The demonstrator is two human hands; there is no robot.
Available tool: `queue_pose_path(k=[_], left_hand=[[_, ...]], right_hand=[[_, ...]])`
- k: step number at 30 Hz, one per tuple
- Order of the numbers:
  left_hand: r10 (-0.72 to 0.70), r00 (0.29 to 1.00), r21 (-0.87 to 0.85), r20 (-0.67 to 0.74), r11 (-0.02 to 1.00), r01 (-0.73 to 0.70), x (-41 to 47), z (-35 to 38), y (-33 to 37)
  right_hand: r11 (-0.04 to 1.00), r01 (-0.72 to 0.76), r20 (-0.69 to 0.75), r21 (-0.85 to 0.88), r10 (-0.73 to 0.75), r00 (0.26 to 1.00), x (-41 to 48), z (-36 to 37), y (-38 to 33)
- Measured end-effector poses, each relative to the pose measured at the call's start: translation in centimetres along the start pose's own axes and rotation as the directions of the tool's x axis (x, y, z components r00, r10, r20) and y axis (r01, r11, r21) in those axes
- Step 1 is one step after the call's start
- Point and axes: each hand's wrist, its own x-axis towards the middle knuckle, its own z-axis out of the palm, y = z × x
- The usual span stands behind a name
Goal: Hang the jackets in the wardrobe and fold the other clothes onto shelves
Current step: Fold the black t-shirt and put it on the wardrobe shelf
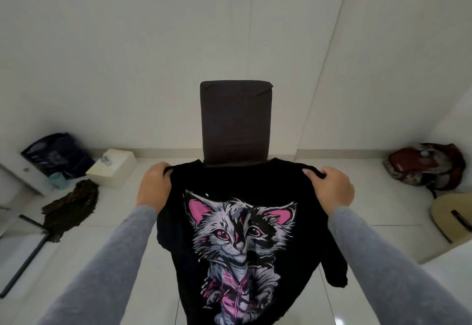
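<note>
A black T-shirt [229, 184] with a grey and pink kitten print hangs spread out in front of me, held up by its shoulders. My left hand [153, 186] grips the left shoulder seam. At the right shoulder seam my right hand [332, 189] is closed on the cloth. The shirt's hem runs out of the bottom of the frame. Both arms wear grey long sleeves. No wardrobe or shelf is in view.
A dark grey chair back [236, 123] stands just behind the shirt against a white wall. On the tiled floor at left are a mop [69, 209], a white box [112, 169] and a dark bag [58, 154]. A red backpack [429, 167] sits at right.
</note>
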Motion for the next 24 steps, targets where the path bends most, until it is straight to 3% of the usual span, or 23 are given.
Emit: queue_pose_path(k=[8,14,24], left_hand=[[-0.079,0.989,-0.053,0.124,0.995,0.086,8.5,9.1,-3.4],[-0.151,0.968,-0.038,0.201,0.986,0.162,15.4,14.8,-5.9],[-0.145,0.933,0.094,0.329,0.988,0.120,27.5,26.0,-9.6]], right_hand=[[0.982,-0.163,0.059,0.093,0.158,0.986,8.2,10.0,-0.2],[0.975,-0.213,0.044,0.063,0.211,0.977,13.3,16.9,-0.8],[0.947,-0.184,-0.002,-0.262,0.190,0.982,26.6,27.9,-0.9]])
